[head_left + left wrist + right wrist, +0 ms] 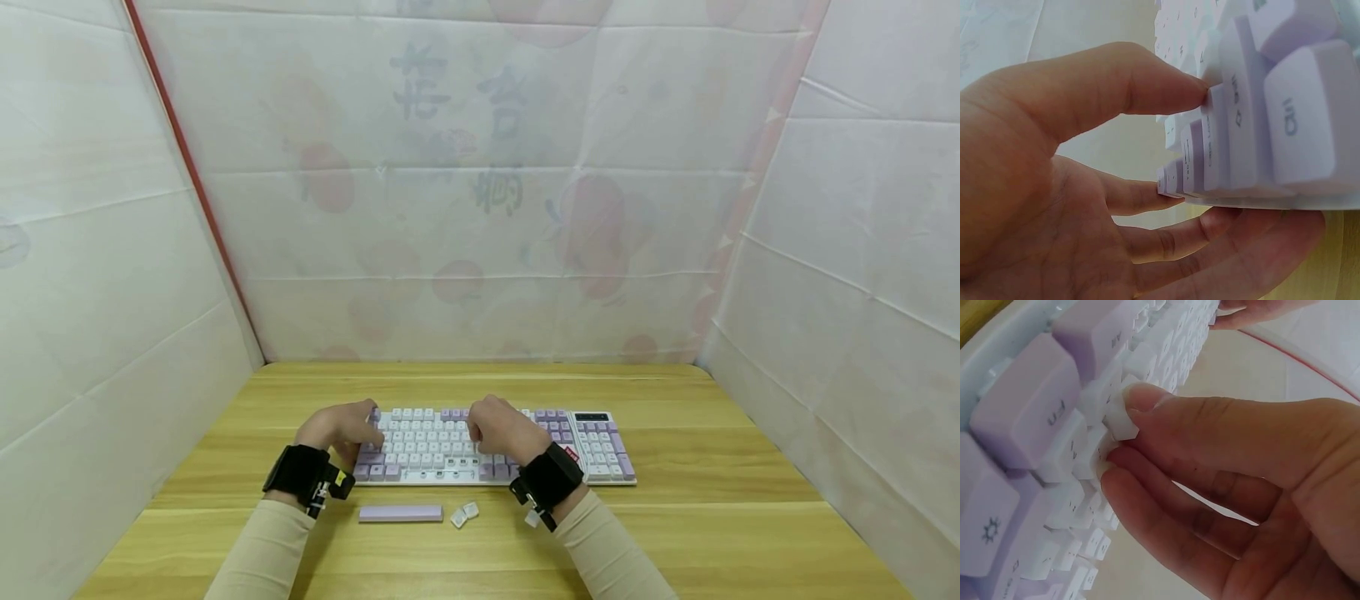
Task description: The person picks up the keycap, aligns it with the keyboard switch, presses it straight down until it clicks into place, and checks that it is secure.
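A white and purple keyboard (420, 437) lies across the table in the head view. At its left end my left hand (341, 429) grips the edge. In the left wrist view the thumb presses by the Caps Lock key (1215, 150), and the other fingers run along the side and underneath. My right hand (502, 429) is over the middle of the keyboard. Its thumb and fingers pinch a white keycap (1121, 422) among the lower letter rows. Bare switches (462, 462) show in the bottom letter row, and the space bar slot (439, 474) has no cap.
A loose purple space bar (401, 513) lies in front of the keyboard. Beside it are two white keycaps (465, 513), and another pale keycap (532, 518) is partly behind the right wrist camera. Fabric walls (480, 250) enclose the wooden table (712, 517) at the back and sides.
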Available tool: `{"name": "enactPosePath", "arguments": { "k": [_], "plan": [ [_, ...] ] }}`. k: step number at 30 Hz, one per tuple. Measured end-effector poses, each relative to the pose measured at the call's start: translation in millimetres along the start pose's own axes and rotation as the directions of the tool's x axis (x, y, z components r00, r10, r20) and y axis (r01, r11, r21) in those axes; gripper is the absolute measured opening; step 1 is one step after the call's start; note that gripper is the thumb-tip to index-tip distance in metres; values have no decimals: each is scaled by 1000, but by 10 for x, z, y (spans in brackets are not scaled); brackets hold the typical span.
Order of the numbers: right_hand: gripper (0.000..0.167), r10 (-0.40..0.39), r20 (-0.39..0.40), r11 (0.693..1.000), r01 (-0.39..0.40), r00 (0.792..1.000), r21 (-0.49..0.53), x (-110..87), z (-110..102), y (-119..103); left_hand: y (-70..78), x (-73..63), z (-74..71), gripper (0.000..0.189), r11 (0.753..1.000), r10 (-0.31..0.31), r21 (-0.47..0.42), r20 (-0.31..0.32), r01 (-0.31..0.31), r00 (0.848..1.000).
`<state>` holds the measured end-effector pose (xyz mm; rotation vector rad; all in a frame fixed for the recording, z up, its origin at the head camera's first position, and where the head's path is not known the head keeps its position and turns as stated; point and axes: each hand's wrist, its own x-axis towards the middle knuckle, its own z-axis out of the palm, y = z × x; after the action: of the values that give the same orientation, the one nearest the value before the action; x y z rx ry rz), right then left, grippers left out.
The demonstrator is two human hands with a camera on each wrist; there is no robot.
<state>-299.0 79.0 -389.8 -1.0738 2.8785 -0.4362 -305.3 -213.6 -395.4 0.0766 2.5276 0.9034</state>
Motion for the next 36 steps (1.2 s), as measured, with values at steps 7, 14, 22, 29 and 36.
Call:
{"name": "enactPosePath", "arguments": {
  "k": [7, 14, 22, 29, 36],
  "plan": [
    [60, -1, 20, 1000, 1, 1000, -10, 11, 2, -23, -4, 0, 0, 75, 1000, 4, 0, 0, -4, 1000],
    [60, 17, 10, 999, -16, 1000, -51, 7, 13, -64, -9, 0, 1, 74, 1000, 4, -2, 0, -4, 1000],
    [59, -10, -24, 996, 8, 1000, -90, 5, 33, -78, 2, 5, 1, 71, 1000, 3, -8, -1, -3, 1000],
    [60, -21, -23, 996, 19, 1000, -88, 0, 29, -50, 15, 2, 7, 74, 1000, 0, -13, 1, 0, 1000],
    [59, -56, -21, 994, 53, 998, -95, 19, 23, -23, 2, -5, 12, 72, 1000, -3, -15, -3, 3, 1000]
  ]
}}
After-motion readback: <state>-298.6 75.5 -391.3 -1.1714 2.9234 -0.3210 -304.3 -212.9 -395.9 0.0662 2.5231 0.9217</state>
